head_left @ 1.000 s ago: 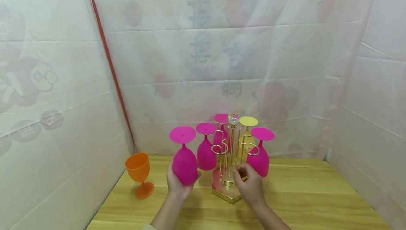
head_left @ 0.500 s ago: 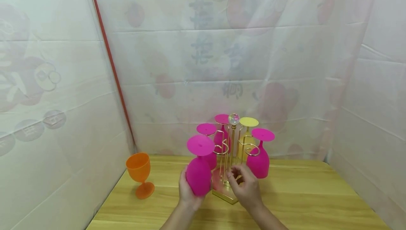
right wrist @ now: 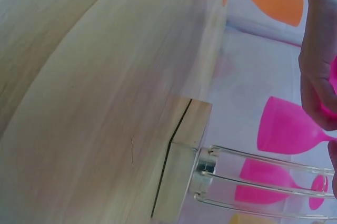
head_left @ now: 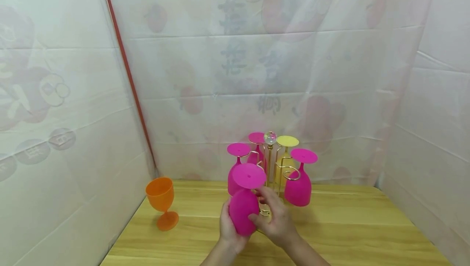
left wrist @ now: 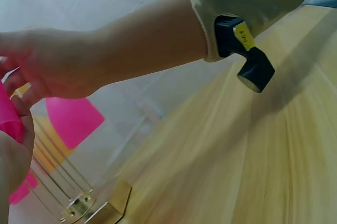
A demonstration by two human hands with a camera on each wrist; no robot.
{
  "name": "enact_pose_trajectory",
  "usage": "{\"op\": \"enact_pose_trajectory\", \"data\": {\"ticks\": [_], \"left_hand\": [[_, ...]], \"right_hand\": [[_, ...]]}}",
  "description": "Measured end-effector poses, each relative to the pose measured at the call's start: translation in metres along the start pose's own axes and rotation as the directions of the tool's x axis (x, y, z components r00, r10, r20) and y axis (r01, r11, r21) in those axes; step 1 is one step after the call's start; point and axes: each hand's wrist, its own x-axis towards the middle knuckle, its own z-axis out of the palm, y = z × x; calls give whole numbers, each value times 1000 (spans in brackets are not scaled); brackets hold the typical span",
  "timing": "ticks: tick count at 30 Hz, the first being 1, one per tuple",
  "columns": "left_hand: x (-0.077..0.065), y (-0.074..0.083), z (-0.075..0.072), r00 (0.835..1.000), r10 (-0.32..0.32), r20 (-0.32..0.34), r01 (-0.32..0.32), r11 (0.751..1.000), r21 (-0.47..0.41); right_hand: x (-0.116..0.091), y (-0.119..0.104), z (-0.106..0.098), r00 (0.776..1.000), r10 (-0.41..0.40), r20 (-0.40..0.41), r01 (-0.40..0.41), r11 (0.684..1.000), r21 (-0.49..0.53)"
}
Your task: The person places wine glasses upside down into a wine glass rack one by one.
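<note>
A pink wine goblet (head_left: 244,213) is upside down, its foot uppermost, in front of the gold wire rack (head_left: 265,212). My left hand (head_left: 230,229) grips its bowl from the left and below. From the right, my right hand (head_left: 276,221) has its thumb on the bowl and curled fingers up by the stem. The stem is mostly hidden under the foot. In the left wrist view the fingers of the right hand (left wrist: 52,63) curl at the pink bowl (left wrist: 8,116). More pink goblets (head_left: 301,188) and a yellow goblet (head_left: 287,141) hang inverted on the rack.
An orange goblet (head_left: 161,196) stands upright on the wooden table (head_left: 349,225) to the left. A crystal ball (head_left: 270,137) tops the rack's post. Printed cloth sheets (head_left: 220,66) enclose the table at the back and sides.
My left hand has carried the pink goblet rightward and slightly down, to the rack's front. My right hand has shifted left from beside the rack's post onto the goblet.
</note>
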Motion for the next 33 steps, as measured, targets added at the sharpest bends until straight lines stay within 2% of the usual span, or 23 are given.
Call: {"op": "enact_pose_trajectory", "data": {"ticks": [7, 11, 15, 19, 24, 27, 30, 33], "left_hand": [[0, -9, 4, 1000, -18, 19, 17, 999, 33], [-1, -13, 10, 1000, -9, 29, 9, 1000, 13], [-1, -15, 17, 999, 0, 45, -1, 1000, 18], [0, -17, 22, 999, -13, 34, 13, 1000, 25], [1, -18, 23, 998, -57, 32, 56, 998, 40], [2, -18, 23, 996, -85, 36, 83, 994, 69], [4, -19, 22, 995, -93, 43, 88, 990, 108], [6, -19, 20, 995, -76, 64, 66, 987, 146]], "right_hand": [[0, -9, -2, 990, 106, 91, -105, 994, -13], [-2, -12, -3, 977, 181, 115, -180, 983, -22], [-3, -16, -4, 942, 308, 135, -310, 951, -6], [-1, -16, -5, 900, 413, 139, -421, 907, 30], [0, -15, -8, 856, 502, 124, -511, 858, 50], [0, -14, -9, 841, 529, 108, -539, 838, 89], [1, -13, -11, 848, 523, 86, -530, 840, 117], [1, -12, -13, 867, 494, 65, -498, 860, 112]]}}
